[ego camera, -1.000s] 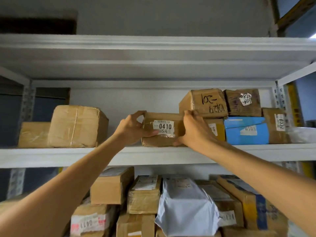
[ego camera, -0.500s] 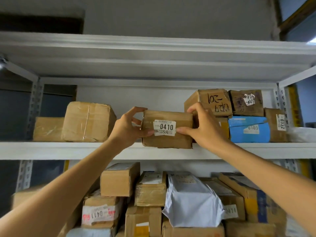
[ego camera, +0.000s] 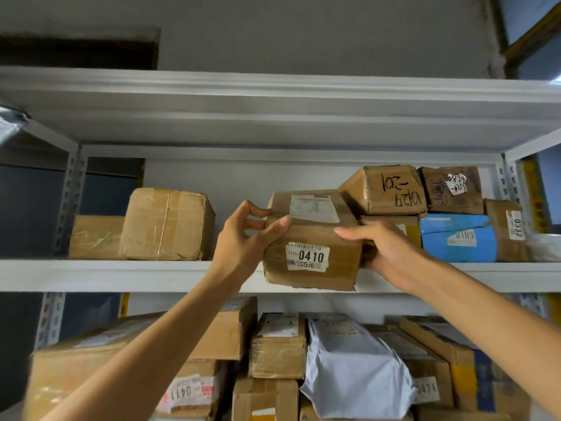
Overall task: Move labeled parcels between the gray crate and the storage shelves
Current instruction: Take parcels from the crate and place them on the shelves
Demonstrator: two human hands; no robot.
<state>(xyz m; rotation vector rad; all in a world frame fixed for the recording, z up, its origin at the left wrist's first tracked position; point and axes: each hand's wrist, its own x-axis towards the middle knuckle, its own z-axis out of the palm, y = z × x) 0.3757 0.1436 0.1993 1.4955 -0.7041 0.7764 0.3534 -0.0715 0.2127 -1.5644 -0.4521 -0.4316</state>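
The 0410 cardboard parcel is clamped between both sets of fingers, tipped forward at the front of the shelf. The left hand curls round its upper left corner. The right hand grasps the right end, fingers laid over the top. The dented, taped card looks stiff and fairly light. The tape may be slick, so gripping opposite ends seems soundest.

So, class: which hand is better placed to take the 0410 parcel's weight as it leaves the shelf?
Probably the right hand: it wraps the 0410 parcel low on its right side. The left hand pinches only the upper left edge, so it steadies rather than carries.
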